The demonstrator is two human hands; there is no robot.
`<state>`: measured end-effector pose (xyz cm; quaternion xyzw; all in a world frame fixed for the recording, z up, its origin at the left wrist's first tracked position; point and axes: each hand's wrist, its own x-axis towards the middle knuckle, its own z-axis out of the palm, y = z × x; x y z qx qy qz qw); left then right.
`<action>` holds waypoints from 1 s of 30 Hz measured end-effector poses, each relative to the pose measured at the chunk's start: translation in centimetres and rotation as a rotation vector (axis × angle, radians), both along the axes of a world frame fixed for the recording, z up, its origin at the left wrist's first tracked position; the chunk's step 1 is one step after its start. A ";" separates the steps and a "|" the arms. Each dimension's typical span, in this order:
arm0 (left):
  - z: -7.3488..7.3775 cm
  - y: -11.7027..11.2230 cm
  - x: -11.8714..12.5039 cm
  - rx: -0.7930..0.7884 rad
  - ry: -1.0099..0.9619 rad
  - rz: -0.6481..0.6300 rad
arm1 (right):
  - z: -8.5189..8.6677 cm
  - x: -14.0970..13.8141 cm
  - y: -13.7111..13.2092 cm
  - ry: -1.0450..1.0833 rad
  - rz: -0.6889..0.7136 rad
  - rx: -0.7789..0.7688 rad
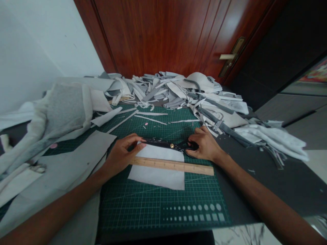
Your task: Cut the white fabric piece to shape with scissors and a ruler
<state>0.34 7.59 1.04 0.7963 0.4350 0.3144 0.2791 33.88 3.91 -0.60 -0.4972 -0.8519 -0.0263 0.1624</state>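
Grey-and-white fabric bundle [63,109] slumps over the far left of the bench at nine o'clock, and a flat grey fabric sheet [68,170] overlaps the edge of a green gridded cutting mat [163,211]. Beyond them, at twelve o'clock, a heap of grey and white fabric offcuts [166,90] lies against a reddish-brown wooden door [153,34], and a rumpled white fabric bundle [270,139] sits at about three o'clock on a dark grey tabletop [242,190].

The left hand [120,153] curves in from seven o'clock, its fingers [135,141] bent and close together. Their tips reach the narrow end of a pair of black steel shears [168,145] with a brass pivot screw, though I cannot tell whether they grip it or merely rest against it. The shears lie across the mat's middle, just above a straight wooden ruler [171,166], which crosses a white rectangular fabric piece [155,173]. The right hand [204,144] comes from five o'clock, its fingers closed narrowly over the shears' black handles; whether they pass through the loops is hidden.

The main risk lies here: a nudge to the ruler could shift the white piece out of square, and the exposed blades could nick the left fingertips if those fingers stay at the narrow end.
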 end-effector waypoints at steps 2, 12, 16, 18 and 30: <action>0.1 0.0 -0.1 0.001 -0.002 -0.005 | 0.1 0.0 -0.1 -0.004 0.007 -0.012; 0.0 0.1 -0.2 -0.009 -0.043 -0.044 | -0.1 -0.3 -0.1 0.010 -0.003 -0.034; -0.1 0.1 -0.2 -0.020 -0.049 -0.040 | -0.4 -0.2 0.0 0.018 -0.001 -0.019; -0.1 0.1 -0.2 -0.014 -0.050 -0.047 | -0.4 -0.2 0.0 0.022 0.004 -0.022; -0.1 0.0 -0.2 -0.011 -0.031 -0.027 | -0.5 0.1 0.2 0.005 0.001 -0.021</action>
